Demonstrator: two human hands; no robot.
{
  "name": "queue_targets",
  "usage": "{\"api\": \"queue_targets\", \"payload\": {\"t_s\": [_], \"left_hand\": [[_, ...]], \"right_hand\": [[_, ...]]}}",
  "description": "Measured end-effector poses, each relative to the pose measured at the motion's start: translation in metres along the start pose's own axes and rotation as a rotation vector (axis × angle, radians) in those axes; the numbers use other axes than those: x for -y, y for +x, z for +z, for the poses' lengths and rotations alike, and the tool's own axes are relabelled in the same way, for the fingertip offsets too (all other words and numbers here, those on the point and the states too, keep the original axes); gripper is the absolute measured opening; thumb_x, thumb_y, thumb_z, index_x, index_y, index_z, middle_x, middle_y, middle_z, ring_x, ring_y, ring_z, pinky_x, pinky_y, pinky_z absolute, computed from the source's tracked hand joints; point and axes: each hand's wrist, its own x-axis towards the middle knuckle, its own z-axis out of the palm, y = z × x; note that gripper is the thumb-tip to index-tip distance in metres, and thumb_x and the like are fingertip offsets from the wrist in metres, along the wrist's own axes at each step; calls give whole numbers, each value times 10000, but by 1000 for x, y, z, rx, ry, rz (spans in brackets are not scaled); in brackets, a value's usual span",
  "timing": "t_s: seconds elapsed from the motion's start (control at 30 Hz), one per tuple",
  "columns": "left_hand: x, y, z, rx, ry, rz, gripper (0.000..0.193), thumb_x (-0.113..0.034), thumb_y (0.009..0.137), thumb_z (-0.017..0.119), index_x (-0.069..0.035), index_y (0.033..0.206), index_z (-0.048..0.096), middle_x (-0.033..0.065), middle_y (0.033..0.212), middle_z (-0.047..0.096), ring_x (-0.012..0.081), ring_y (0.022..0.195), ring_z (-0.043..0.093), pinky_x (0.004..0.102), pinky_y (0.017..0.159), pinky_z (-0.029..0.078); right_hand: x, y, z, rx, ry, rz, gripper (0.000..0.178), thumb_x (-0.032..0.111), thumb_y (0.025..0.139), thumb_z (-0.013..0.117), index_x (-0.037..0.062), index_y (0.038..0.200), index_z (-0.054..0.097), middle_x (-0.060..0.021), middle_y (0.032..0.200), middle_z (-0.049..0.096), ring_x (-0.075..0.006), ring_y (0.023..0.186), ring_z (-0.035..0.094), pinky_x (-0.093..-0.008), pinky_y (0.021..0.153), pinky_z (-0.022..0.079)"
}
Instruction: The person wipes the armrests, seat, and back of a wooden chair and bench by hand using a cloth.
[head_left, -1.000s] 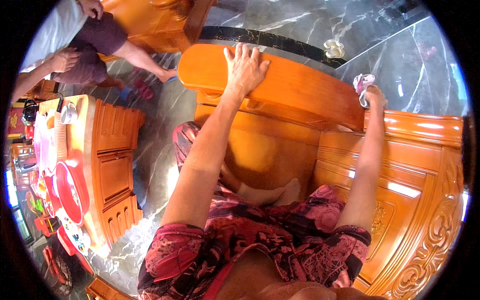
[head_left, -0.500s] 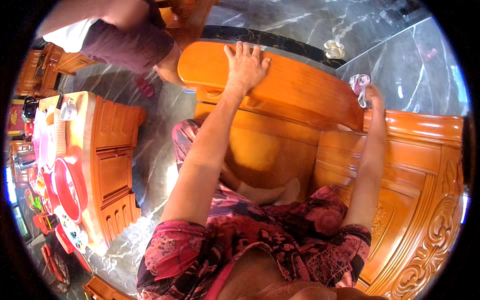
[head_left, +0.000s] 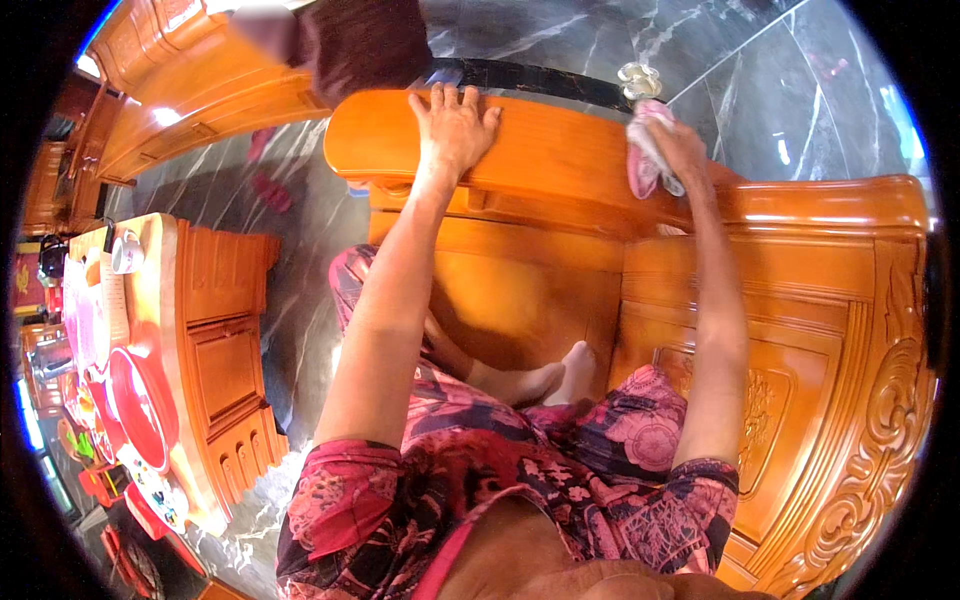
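Note:
My left hand lies flat on the polished orange-brown wooden armrest, its fingers spread toward the far edge. My right hand grips a pink and white cloth, bunched under the fingers at the armrest's right end, where it joins the carved wooden backrest. Part of the cloth hangs over the armrest's near side. Below the armrest is the smooth wooden seat, on which my legs are folded, with white socks showing.
At left stands a wooden table with a red basin, a white cup and other items. Another person in dark shorts is at the upper left, beside a wooden bench. Pale shoes rest on the dark marble floor beyond the armrest.
My right hand has brought the cloth leftward from beyond the armrest's right end onto its top. My left hand stays flat on the armrest. The other person has shifted rightward and farther away.

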Motion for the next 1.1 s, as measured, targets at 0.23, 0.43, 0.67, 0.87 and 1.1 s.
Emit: {"api": "queue_targets", "payload": {"t_s": [0.23,0.43,0.67,0.87,1.1], "left_hand": [[-7,5,-5,-52,-49,43,427,-442,913,526,-70,1113,589,166,1187,566,339,1221,466,637,1021,250],[4,1,0,-74,-12,57,406,-417,922,526,-89,1154,590,127,1190,571,320,1241,459,629,1021,259],[2,1,-5,-25,-42,47,423,-421,923,525,-86,1174,586,122,1195,566,318,1248,451,633,1020,265],[2,-1,-7,-34,-59,40,451,-418,924,524,-76,1214,574,134,1217,556,322,1259,437,643,1036,251],[0,-1,-9,5,-60,36,472,-428,930,512,-75,1238,567,143,1262,536,322,1285,413,636,1052,240]], "right_hand": [[67,-16,57,-71,-185,-556,664,600,773,637,132,1239,573,-130,1186,597,-330,1068,562,-502,905,430],[80,-32,61,-94,-151,-660,674,549,787,634,96,1278,547,-152,1261,545,-336,1159,507,-487,978,387],[59,-41,49,-150,-206,-584,692,524,809,614,46,1301,518,-172,1352,507,-345,1267,461,-476,1062,334],[9,-36,16,-148,-277,-422,717,544,819,593,30,1311,508,-187,1365,507,-332,1259,481,-469,1063,333],[-39,-39,2,-318,-246,-304,710,496,823,617,-29,1286,504,-220,1289,549,-367,1198,520,-449,1006,409]]}}
